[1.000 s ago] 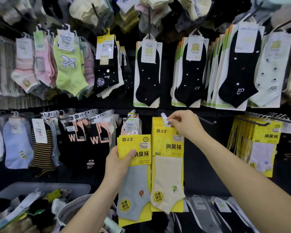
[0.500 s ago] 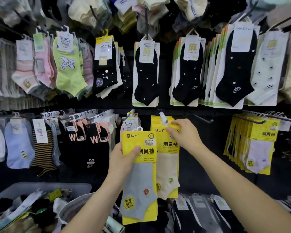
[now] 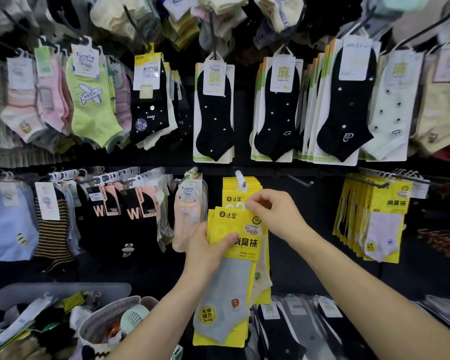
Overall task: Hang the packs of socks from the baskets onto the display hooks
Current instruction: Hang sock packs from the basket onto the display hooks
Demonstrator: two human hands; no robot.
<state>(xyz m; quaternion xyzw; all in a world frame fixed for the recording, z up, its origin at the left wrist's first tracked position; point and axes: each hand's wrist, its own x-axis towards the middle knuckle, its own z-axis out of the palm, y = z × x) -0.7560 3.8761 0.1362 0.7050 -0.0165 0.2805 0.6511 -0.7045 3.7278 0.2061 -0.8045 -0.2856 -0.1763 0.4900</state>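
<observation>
Below hook (image 3: 240,178): yellow-carded grey sock pack (image 3: 225,292), left hand (image 3: 205,249) gripping middle, right hand (image 3: 273,213) pinching top.

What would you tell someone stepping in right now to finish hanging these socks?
Left hand: grips the yellow card pack with a grey sock by its header.
Right hand: pinches that pack's top by its white hanger loop.
Pack sits below the white-tipped display hook, not on it; matching yellow packs hang there.
Left to do: hook this pack, then the socks in the round woven basket and grey plastic crate.
</observation>
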